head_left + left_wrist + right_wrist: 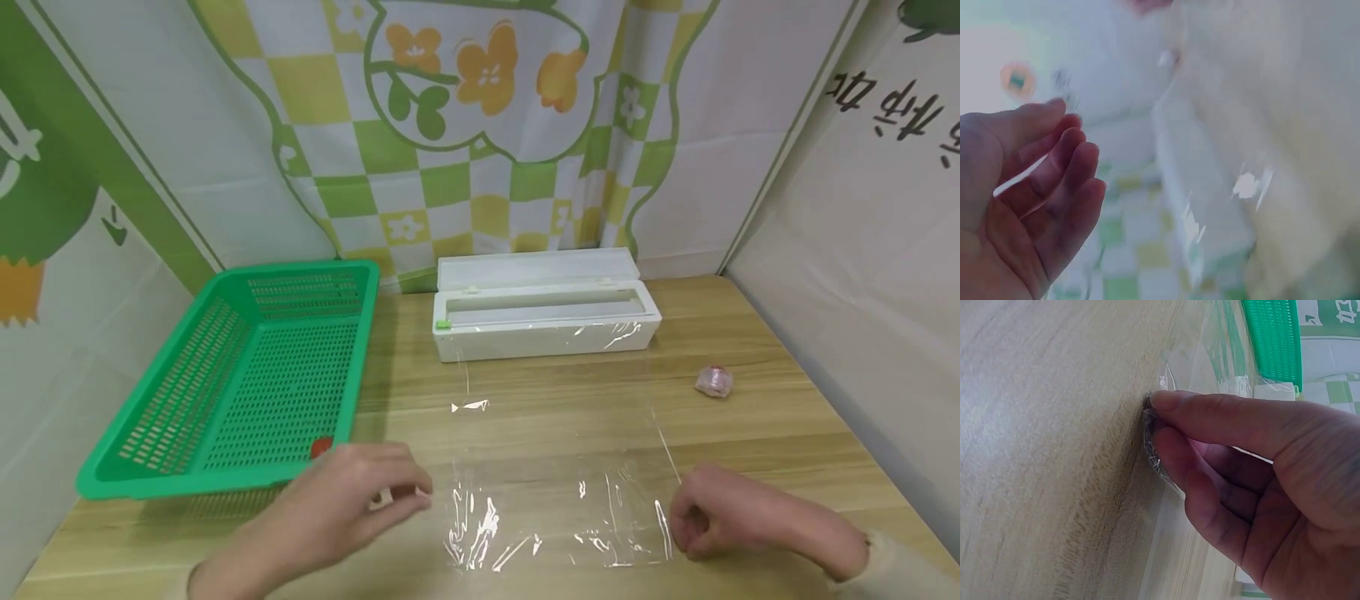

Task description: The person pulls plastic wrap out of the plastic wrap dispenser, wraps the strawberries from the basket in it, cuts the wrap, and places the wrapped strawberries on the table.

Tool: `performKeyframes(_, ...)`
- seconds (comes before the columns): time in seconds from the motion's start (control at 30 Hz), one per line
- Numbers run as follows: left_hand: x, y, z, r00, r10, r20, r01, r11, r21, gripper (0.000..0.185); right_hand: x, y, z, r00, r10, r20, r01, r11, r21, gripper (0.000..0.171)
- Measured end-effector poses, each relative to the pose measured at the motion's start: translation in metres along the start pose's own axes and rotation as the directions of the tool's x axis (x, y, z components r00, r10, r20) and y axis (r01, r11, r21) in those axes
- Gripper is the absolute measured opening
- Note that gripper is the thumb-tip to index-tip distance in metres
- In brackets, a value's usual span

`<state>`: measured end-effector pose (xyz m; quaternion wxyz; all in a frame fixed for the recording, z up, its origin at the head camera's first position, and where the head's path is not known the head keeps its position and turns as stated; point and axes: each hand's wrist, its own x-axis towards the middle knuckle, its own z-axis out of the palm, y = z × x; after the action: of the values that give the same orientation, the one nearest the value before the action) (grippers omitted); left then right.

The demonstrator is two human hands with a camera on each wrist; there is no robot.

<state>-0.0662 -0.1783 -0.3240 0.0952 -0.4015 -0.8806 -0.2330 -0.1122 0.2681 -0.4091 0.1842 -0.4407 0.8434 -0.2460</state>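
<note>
A sheet of clear cling film (555,475) stretches over the tabletop from a white cling film dispenser box (547,337), whose lid stands up at the back. My right hand (738,512) pinches the film's near right corner between thumb and fingers; in the right wrist view that bunched film edge (1152,447) shows at the fingertips. Just off the film's left edge is my left hand (341,496), its fingers loosely bent. The left wrist view shows nothing between the thumb and fingers of this hand (1041,187).
A green plastic basket (360,367) stands at the left with a small red item (321,447) in its near right corner. Right of the film lies a small wrapped, pinkish item (714,382). Patterned curtains (465,183) hang behind the wooden table (787,433).
</note>
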Motion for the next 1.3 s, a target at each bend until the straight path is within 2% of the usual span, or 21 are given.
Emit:
performKeyframes(0.07, 0.001, -0.01, -0.02, 0.994, -0.084, -0.066, 0.085, 0.996, 0.017, 0.007, 0.0, 0.001, 0.0, 1.0, -0.012, -0.003, 0.012, 1.0, -0.013, 0.025)
performKeyframes(0.13, 0.002, -0.021, -0.04, 0.978, -0.19, -0.081, 0.193, 0.981, 0.025, 0.011, 0.001, 0.001, 0.001, 1.0, -0.023, -0.008, 0.023, 0.999, -0.028, 0.025)
performKeyframes(0.2, 0.003, -0.033, -0.057, 0.951, -0.303, -0.054, 0.306, 0.95, 0.055, 0.011, 0.001, 0.002, 0.002, 0.999, -0.035, -0.014, 0.035, 0.999, -0.035, 0.025)
performKeyframes(0.27, 0.003, -0.048, -0.07, 0.918, -0.397, 0.002, 0.396, 0.914, 0.091, 0.012, 0.001, 0.002, 0.002, 0.999, -0.049, -0.02, 0.048, 0.998, -0.04, 0.024)
performKeyframes(0.3, 0.003, -0.055, -0.076, 0.898, -0.438, 0.04, 0.432, 0.895, 0.108, 0.014, 0.001, 0.002, 0.002, 0.999, -0.049, -0.022, 0.048, 0.998, -0.04, 0.025)
performKeyframes(0.37, 0.003, -0.071, -0.083, 0.87, -0.48, 0.108, 0.463, 0.873, 0.15, 0.019, 0.001, 0.002, 0.002, 0.998, -0.056, -0.026, 0.055, 0.998, -0.04, 0.025)
performKeyframes(0.47, 0.004, -0.096, -0.086, 0.838, -0.489, 0.241, 0.458, 0.871, 0.176, 0.023, 0.001, 0.002, 0.003, 0.998, -0.053, -0.032, 0.052, 0.998, -0.044, 0.025)
performKeyframes(0.53, 0.003, -0.11, -0.084, 0.807, -0.48, 0.343, 0.447, 0.877, 0.177, 0.027, 0.001, 0.001, 0.003, 0.999, -0.044, -0.03, 0.043, 0.998, -0.044, 0.026)
performKeyframes(0.63, 0.003, -0.126, -0.078, 0.731, -0.476, 0.489, 0.454, 0.874, 0.172, 0.034, 0.0, 0.001, 0.003, 0.999, -0.024, -0.024, 0.023, 0.999, -0.04, 0.025)
performKeyframes(0.8, 0.008, -0.138, -0.067, 0.602, -0.476, 0.642, 0.486, 0.855, 0.179, 0.043, -0.001, 0.001, 0.004, 0.999, -0.029, -0.025, 0.028, 0.999, -0.037, 0.025)
performKeyframes(0.9, 0.013, -0.14, -0.062, 0.526, -0.481, 0.702, 0.535, 0.828, 0.168, 0.049, 0.0, 0.002, 0.005, 0.999, -0.025, -0.026, 0.024, 0.999, -0.03, 0.025)
performKeyframes(0.97, 0.016, -0.14, -0.06, 0.473, -0.492, 0.731, 0.579, 0.799, 0.163, 0.055, 0.0, 0.002, 0.005, 0.999, -0.021, -0.028, 0.021, 0.999, -0.028, 0.025)
performKeyframes(1.03, 0.018, -0.139, -0.059, 0.432, -0.508, 0.745, 0.613, 0.772, 0.171, 0.06, 0.0, 0.002, 0.005, 1.0, -0.013, -0.028, 0.013, 1.0, -0.019, 0.024)
performKeyframes(1.1, 0.019, -0.138, -0.057, 0.398, -0.522, 0.755, 0.638, 0.749, 0.181, 0.065, 0.0, 0.002, 0.005, 1.0, -0.007, -0.028, 0.007, 1.0, -0.01, 0.025)
performKeyframes(1.23, 0.021, -0.136, -0.054, 0.359, -0.546, 0.757, 0.655, 0.725, 0.212, 0.066, 0.0, 0.002, 0.004, 0.999, -0.014, -0.033, 0.014, 1.0, -0.001, 0.026)
performKeyframes(1.3, 0.021, -0.135, -0.053, 0.349, -0.551, 0.758, 0.649, 0.725, 0.228, 0.063, 0.0, 0.002, 0.004, 0.999, -0.019, -0.035, 0.019, 1.0, -0.005, 0.027)
